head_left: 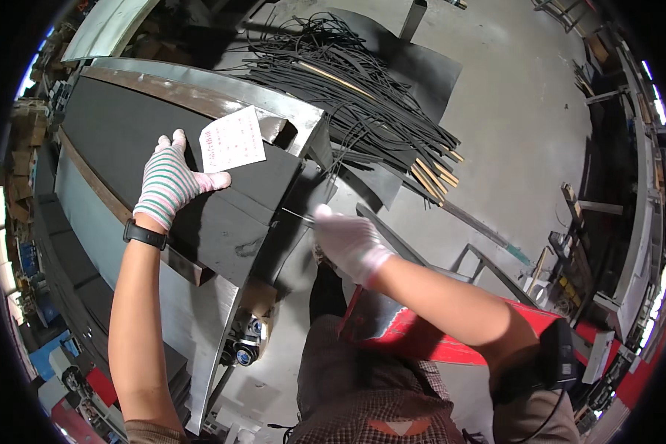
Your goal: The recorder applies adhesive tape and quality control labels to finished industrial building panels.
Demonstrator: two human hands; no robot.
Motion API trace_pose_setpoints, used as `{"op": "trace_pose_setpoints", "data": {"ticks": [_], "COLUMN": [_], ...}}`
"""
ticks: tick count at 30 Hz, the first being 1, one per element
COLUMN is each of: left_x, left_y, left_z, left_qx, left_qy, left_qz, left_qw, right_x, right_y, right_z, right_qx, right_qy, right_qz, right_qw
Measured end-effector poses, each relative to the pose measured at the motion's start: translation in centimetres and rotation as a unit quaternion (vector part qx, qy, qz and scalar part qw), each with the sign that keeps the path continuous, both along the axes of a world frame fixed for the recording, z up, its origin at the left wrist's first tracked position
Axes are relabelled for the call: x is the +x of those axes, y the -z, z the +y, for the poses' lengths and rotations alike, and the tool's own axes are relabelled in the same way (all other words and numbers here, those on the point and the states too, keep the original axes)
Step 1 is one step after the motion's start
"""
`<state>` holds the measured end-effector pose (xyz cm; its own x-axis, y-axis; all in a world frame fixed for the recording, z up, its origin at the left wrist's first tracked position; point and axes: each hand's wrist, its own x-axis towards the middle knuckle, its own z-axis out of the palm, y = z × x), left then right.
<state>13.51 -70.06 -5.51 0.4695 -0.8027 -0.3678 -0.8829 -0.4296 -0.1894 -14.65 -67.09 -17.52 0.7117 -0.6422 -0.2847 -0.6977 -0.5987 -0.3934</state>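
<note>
My left hand [172, 177], in a white glove with green and pink stripes, lies with fingers spread on a stack of dark grey sheets [118, 115]. A paper slip [233, 140] with red print rests beside its fingers. Just off the stack's right edge is my right hand [348, 240], gloved and somewhat blurred. Its fingers are closed on a thin metal rod [296, 214], whose free end points left toward the sheets' edge. The rod's other end is hidden in the hand.
Rusty metal strips [148, 90] run along the metal bench [222, 311]. Behind lies a heap of black strips [355, 89] with several wooden sticks [429, 177]. A red metal piece [422, 333] stands near my right forearm. Wheeled hardware [246, 348] sits below the bench.
</note>
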Motion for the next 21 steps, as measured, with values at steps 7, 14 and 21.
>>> {"op": "trace_pose_setpoints", "data": {"ticks": [7,14,21], "left_x": [1.5,3.0,1.0], "left_y": [-0.2,1.4,-0.3], "left_z": [1.3,0.6,0.7], "left_qx": [-0.047,-0.082,-0.066], "left_qy": [-0.007,0.041,-0.018], "left_qz": [0.016,0.042,0.041], "left_qw": [0.999,0.995,0.997], "right_x": [-1.1,1.2,-18.2], "right_y": [1.1,4.7,13.4], "right_z": [-1.5,-3.1,-5.3], "right_qx": [0.13,0.133,0.165], "right_qy": [-0.044,-0.006,-0.04], "right_qz": [0.002,-0.163,0.236], "right_qw": [0.991,0.978,0.957]}}
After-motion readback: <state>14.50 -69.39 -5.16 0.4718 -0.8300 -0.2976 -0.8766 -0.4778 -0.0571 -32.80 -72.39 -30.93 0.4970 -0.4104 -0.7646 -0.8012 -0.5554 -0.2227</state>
